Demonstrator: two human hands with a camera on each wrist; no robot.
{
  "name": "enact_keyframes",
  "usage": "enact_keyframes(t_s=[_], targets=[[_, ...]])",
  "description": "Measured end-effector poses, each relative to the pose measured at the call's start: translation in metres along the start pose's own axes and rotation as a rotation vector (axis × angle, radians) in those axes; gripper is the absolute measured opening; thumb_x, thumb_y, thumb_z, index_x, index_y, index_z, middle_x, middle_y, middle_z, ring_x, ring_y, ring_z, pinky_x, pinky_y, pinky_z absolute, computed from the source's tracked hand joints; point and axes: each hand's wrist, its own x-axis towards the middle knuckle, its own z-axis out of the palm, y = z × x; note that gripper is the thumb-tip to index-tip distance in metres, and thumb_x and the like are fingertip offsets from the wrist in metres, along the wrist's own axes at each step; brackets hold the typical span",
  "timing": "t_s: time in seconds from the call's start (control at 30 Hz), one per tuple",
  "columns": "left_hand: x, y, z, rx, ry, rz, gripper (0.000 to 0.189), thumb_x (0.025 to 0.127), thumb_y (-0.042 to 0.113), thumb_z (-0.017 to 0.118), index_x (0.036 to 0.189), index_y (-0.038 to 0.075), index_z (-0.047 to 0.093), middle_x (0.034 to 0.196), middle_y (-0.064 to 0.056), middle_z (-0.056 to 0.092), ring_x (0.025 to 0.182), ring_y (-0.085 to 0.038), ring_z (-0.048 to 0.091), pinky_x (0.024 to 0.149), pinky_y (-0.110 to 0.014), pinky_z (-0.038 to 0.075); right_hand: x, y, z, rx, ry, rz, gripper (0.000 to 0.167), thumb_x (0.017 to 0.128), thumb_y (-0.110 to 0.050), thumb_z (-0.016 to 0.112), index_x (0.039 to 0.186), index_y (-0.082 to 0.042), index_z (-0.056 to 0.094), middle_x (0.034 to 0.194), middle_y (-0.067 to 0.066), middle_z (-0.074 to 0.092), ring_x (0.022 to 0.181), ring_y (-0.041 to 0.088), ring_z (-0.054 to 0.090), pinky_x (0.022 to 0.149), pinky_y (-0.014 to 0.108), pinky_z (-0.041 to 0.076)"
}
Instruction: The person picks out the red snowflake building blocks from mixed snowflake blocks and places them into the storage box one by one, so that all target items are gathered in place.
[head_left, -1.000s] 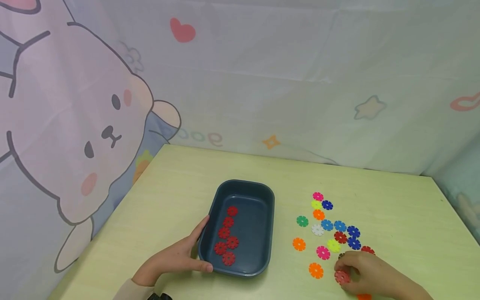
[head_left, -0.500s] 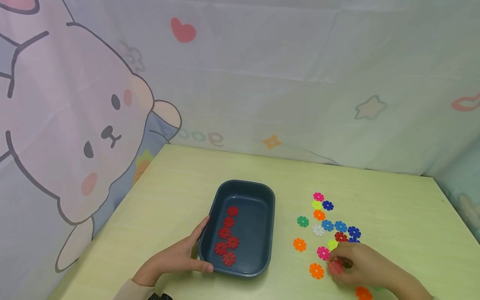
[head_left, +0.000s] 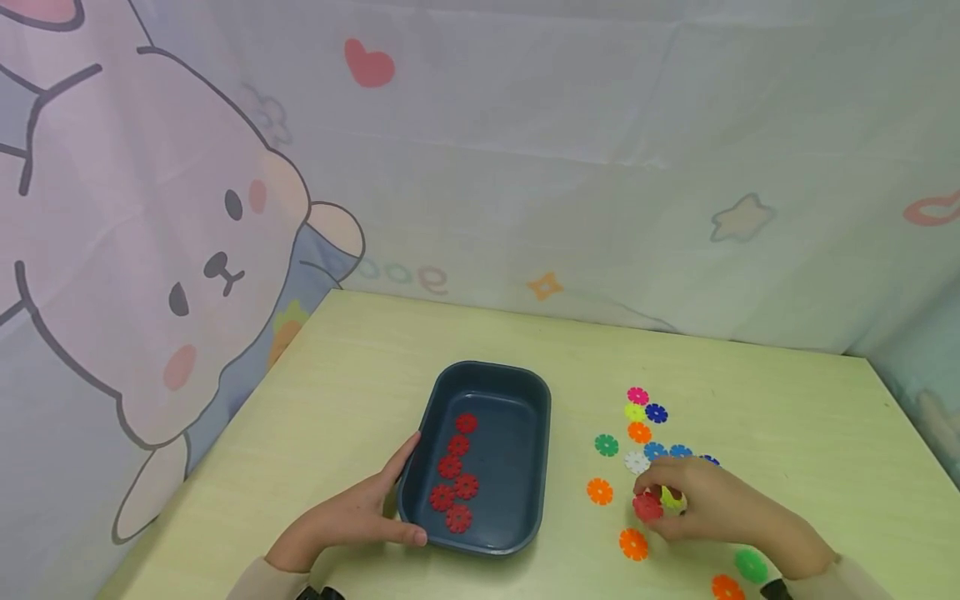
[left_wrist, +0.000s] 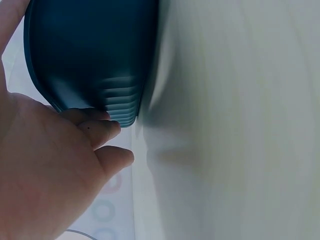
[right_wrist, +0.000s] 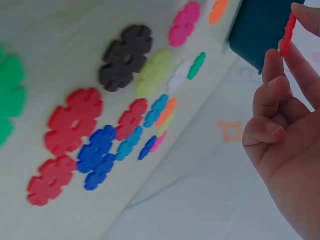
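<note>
A dark blue-grey tray (head_left: pixel 512 454) sits on the table with several red snowflake discs (head_left: pixel 451 467) lying on the left of its floor. My left hand (head_left: pixel 360 512) rests against the tray's near left corner, thumb along the near side and fingers along the left wall. Between thumb and index finger, my right hand (head_left: pixel 712 508) pinches another red snowflake disc (right_wrist: pixel 288 35), raised over the scattered pieces. The other fingers of that hand are bent. In the right wrist view, a black disc (right_wrist: pixel 126 58) and red discs (right_wrist: pixel 74 122) lie on the table.
Loose discs lie right of the tray: green (head_left: pixel 607 445), white (head_left: pixel 637 462), orange (head_left: pixel 633 544), blue (head_left: pixel 656 413) and others. A bright green disc (head_left: pixel 751 565) is near the right forearm. A printed cloth (head_left: pixel 525 167) hangs behind the table (head_left: pixel 390 333).
My right hand has moved left and slightly away from me with the pinched red disc, uncovering the green disc at the lower right. The left hand and tray look unmoved.
</note>
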Motion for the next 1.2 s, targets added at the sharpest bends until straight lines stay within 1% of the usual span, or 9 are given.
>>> enact_keyframes(t_s=[0.13,0.23,0.37,0.57,0.7,0.8,0.97,1.03,1.2], targets=[[0.0,0.0,0.001,-0.003,0.003,0.001,0.122,0.078,0.031,0.082,0.155,0.017,-0.011,0.162,-0.013,-0.002,0.147,-0.033,0.003,0.112,-0.061,0.013,0.01,-0.006,-0.004,-0.026,0.031,-0.048,0.019,0.08,-0.022,0.078,0.093,-0.028,0.065,0.085,-0.021,0.054,0.072,0.002,0.051,0.058,0.02,0.045],[0.001,0.0,0.001,0.001,0.004,-0.001,0.121,0.078,0.031,0.082,0.155,0.017,-0.011,0.162,-0.012,-0.002,0.147,-0.032,0.004,0.112,-0.059,0.014,0.017,-0.01,-0.008,-0.016,0.016,-0.05,0.018,0.081,-0.021,0.077,0.094,-0.027,0.065,0.087,-0.02,0.055,0.073,0.004,0.051,0.06,0.021,0.047],[0.0,0.0,0.001,0.003,0.005,-0.007,0.121,0.078,0.032,0.081,0.155,0.019,-0.01,0.162,-0.011,-0.001,0.147,-0.031,0.005,0.112,-0.058,0.016,0.027,-0.014,-0.011,-0.006,0.003,-0.049,0.017,0.082,-0.02,0.075,0.095,-0.026,0.066,0.089,-0.02,0.056,0.074,0.005,0.051,0.061,0.02,0.046],[0.0,0.0,0.001,0.0,0.005,-0.014,0.121,0.078,0.031,0.082,0.155,0.019,-0.011,0.162,-0.011,-0.002,0.147,-0.031,0.004,0.112,-0.059,0.014,0.04,-0.019,-0.015,-0.008,-0.001,-0.049,0.018,0.081,-0.022,0.077,0.098,-0.024,0.068,0.086,-0.019,0.055,0.073,0.005,0.05,0.061,0.021,0.046],[0.001,0.001,0.001,0.003,0.005,-0.013,0.121,0.078,0.032,0.082,0.155,0.017,-0.011,0.162,-0.012,-0.002,0.147,-0.032,0.003,0.112,-0.059,0.013,0.05,-0.02,-0.015,-0.016,0.009,-0.082,0.019,0.081,-0.021,0.076,0.098,-0.022,0.068,0.087,-0.017,0.056,0.072,0.005,0.051,0.061,0.022,0.047],[0.001,0.001,0.001,0.003,0.006,-0.012,0.121,0.078,0.031,0.082,0.155,0.017,-0.011,0.162,-0.012,-0.002,0.147,-0.031,0.003,0.112,-0.06,0.013,0.06,-0.023,-0.014,-0.022,0.014,-0.097,0.02,0.081,-0.021,0.076,0.099,-0.023,0.068,0.089,-0.017,0.057,0.075,0.004,0.052,0.064,0.022,0.048],[0.0,0.002,0.001,-0.002,0.005,-0.017,0.121,0.078,0.031,0.082,0.155,0.018,-0.011,0.162,-0.011,-0.002,0.147,-0.03,0.003,0.112,-0.059,0.013,0.079,-0.027,-0.012,-0.03,0.042,-0.172,0.022,0.079,-0.019,0.078,0.098,-0.02,0.069,0.087,-0.015,0.058,0.077,0.002,0.052,0.066,0.02,0.049],[0.0,0.002,0.001,-0.002,0.004,-0.02,0.121,0.078,0.031,0.082,0.155,0.019,-0.011,0.162,-0.011,-0.002,0.147,-0.03,0.003,0.112,-0.059,0.013,0.086,-0.028,-0.01,-0.029,0.06,-0.215,0.023,0.078,-0.017,0.078,0.098,-0.019,0.069,0.087,-0.013,0.059,0.077,0.003,0.053,0.066,0.021,0.049],[0.001,0.002,0.002,-0.006,0.0,-0.014,0.121,0.078,0.031,0.081,0.155,0.019,-0.011,0.162,-0.01,-0.003,0.147,-0.029,0.002,0.112,-0.058,0.013,0.101,-0.03,-0.006,-0.007,0.082,-0.275,0.024,0.077,-0.015,0.077,0.1,-0.015,0.07,0.089,-0.009,0.061,0.077,0.009,0.056,0.067,0.023,0.05]])
